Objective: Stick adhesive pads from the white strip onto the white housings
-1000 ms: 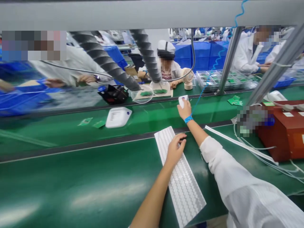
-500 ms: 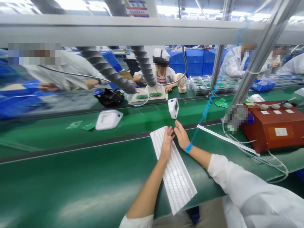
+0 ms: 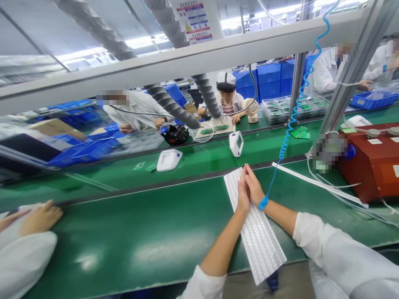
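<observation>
My left hand (image 3: 243, 194) and my right hand (image 3: 254, 187) meet palm to palm, fingers stretched out and pointing away from me. Neither shows anything held. Below them a long white sheet of labels (image 3: 264, 243), printed with wavy rows, lies slanted on the green bench (image 3: 149, 232); its near end juts past the bench edge. A blue wristband (image 3: 263, 202) is on my right wrist, and a coiled blue cord (image 3: 283, 150) runs up from it. Beyond my fingertips stands a white device with a small screen (image 3: 236, 144) on the green belt.
A white strip (image 3: 318, 182) and thin cables lie right of my hands, near a red-brown box (image 3: 370, 162). On the belt are another white device (image 3: 169, 160) and green circuit boards (image 3: 301, 133). A co-worker's hand (image 3: 42, 218) is at far left. A metal beam (image 3: 174, 62) crosses overhead.
My hands have come together from slightly apart, palms now touching. The view has swung left and up, bringing a co-worker's hand and sleeve in at left. The label sheet stays under my hands.
</observation>
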`<state>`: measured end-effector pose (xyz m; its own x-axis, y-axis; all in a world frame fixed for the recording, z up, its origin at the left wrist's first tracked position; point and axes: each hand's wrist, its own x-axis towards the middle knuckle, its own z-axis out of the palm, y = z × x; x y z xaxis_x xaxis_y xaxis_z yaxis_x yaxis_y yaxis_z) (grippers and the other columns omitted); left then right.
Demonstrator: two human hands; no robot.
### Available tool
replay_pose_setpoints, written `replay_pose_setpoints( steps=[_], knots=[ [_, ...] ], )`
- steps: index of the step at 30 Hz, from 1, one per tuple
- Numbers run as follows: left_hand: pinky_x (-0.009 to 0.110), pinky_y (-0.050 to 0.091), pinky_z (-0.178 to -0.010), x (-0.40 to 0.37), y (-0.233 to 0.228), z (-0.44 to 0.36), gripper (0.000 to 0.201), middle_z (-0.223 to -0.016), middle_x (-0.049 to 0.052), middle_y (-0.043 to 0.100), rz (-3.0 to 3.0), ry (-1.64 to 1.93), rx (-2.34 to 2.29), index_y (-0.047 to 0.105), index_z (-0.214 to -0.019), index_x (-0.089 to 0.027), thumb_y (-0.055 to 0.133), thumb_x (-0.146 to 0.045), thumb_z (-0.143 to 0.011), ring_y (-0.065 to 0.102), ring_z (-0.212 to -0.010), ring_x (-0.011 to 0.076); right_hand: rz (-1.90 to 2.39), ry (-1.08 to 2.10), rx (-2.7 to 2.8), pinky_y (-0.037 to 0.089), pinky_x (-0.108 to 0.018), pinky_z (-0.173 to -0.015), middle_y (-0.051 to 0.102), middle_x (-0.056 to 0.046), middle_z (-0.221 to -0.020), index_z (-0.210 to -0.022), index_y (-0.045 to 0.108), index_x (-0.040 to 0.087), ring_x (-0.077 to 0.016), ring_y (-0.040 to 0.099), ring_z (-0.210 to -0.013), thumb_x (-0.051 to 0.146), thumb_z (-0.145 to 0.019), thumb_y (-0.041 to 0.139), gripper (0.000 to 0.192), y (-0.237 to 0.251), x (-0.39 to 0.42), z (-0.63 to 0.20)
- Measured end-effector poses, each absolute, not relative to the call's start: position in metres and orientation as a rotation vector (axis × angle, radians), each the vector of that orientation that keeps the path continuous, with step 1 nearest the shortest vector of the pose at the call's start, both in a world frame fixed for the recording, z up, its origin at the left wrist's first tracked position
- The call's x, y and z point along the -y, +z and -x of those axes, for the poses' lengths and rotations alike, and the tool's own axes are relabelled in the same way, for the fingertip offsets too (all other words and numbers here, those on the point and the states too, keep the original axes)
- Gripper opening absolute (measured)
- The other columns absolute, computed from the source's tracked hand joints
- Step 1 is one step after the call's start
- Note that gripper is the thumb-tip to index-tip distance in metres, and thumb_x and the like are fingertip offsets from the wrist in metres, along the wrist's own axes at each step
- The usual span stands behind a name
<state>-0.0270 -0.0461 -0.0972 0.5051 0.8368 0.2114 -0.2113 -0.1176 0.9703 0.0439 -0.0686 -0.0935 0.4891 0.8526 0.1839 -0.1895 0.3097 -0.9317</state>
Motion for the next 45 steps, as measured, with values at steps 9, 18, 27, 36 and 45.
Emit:
replay_pose_setpoints(
  steps=[9,18,27,36,45],
  knots=[
    [0.053,0.033,-0.149,0.038,-0.086,0.043,0.109,-0.195,0.012,0.033,-1.289,0.926,-0.540,0.040,-0.185,-0.022,0.002,-0.090,-0.109,0.032,-0.182,0.0335,0.986,0.828,0.771,0.021,-0.051,-0.153,0.048,-0.002,-0.188,-0.174,0.060,0.034,-0.0307,0.034,-0.181,0.088,-0.102,0.067,0.090,-0.093,0.066,-0.044],
    [0.054,0.035,-0.148,0.035,-0.085,0.053,0.107,-0.195,0.012,0.034,-1.359,0.897,-0.532,0.038,-0.185,-0.025,-0.001,-0.089,-0.109,0.032,-0.182,0.0329,0.963,0.854,0.750,0.021,-0.051,-0.153,0.050,-0.001,-0.187,-0.170,0.065,0.035,-0.0307,0.037,-0.180,0.084,-0.099,0.073,0.087,-0.093,0.065,-0.043],
    [0.054,0.045,-0.140,0.012,-0.082,0.066,0.070,-0.185,0.017,0.048,-1.496,1.217,-0.855,0.051,-0.171,-0.025,0.037,-0.068,-0.118,0.054,-0.168,0.0347,0.928,0.923,0.620,0.035,-0.053,-0.147,0.059,-0.008,-0.180,-0.162,0.069,0.031,-0.0336,0.050,-0.172,0.072,-0.093,0.082,0.082,-0.096,0.056,-0.049],
    [0.055,0.034,-0.146,-0.016,-0.077,0.090,0.069,-0.171,0.020,0.064,-1.981,0.869,-1.244,0.062,-0.161,-0.017,0.080,-0.039,-0.098,0.054,-0.166,0.0370,0.899,1.034,0.512,0.067,-0.032,-0.085,0.085,-0.005,-0.105,-0.109,0.078,0.024,-0.0197,0.078,-0.092,0.042,-0.095,0.078,0.022,-0.077,0.050,-0.089],
    [0.071,0.029,-0.144,-0.011,-0.080,0.093,0.082,-0.189,0.024,0.040,-2.409,0.475,-1.358,0.055,-0.174,-0.020,0.078,-0.056,-0.104,0.034,-0.177,0.0485,0.918,1.155,0.524,0.057,-0.020,-0.070,0.077,0.001,-0.083,-0.093,0.079,0.020,-0.0124,0.070,-0.077,0.030,-0.100,0.083,0.013,-0.069,0.048,-0.081]
  ],
)
